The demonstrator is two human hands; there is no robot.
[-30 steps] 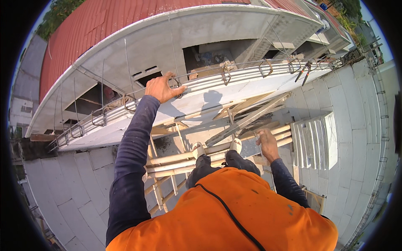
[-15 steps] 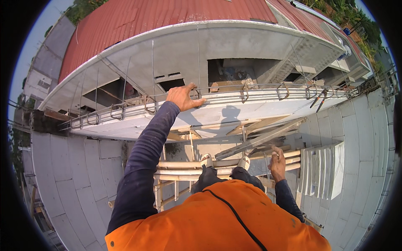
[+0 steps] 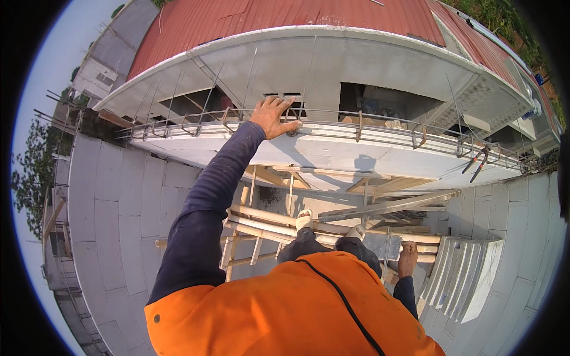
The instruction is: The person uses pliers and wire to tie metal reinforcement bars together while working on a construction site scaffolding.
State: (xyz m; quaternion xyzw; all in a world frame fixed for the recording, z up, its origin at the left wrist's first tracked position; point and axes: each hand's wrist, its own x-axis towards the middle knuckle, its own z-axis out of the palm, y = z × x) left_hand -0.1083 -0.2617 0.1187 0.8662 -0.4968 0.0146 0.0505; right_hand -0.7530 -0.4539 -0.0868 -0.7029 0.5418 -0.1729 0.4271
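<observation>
My left hand (image 3: 274,117) reaches up onto a steel rebar cage (image 3: 368,132) that runs along the top of a white block wall. Its fingers lie over the bars and the thumb hooks along the near one. My right hand (image 3: 407,258) is low at my side, closed on a rail of the wooden scaffold (image 3: 261,222) I stand on. My feet in white sandals (image 3: 304,218) rest on its poles. My orange top (image 3: 285,308) fills the lower view.
A white block wall (image 3: 119,202) drops away below on the left. Upright white blocks (image 3: 463,273) stand at the right of the scaffold. A pair of pincers (image 3: 475,161) hangs on the rebar at right. Beyond are a concrete eave and a red roof (image 3: 285,18).
My view has swung; the rebar cage and roof now sit further right and higher. My left hand stays on the cage, and my right hand has dropped lower on the scaffold.
</observation>
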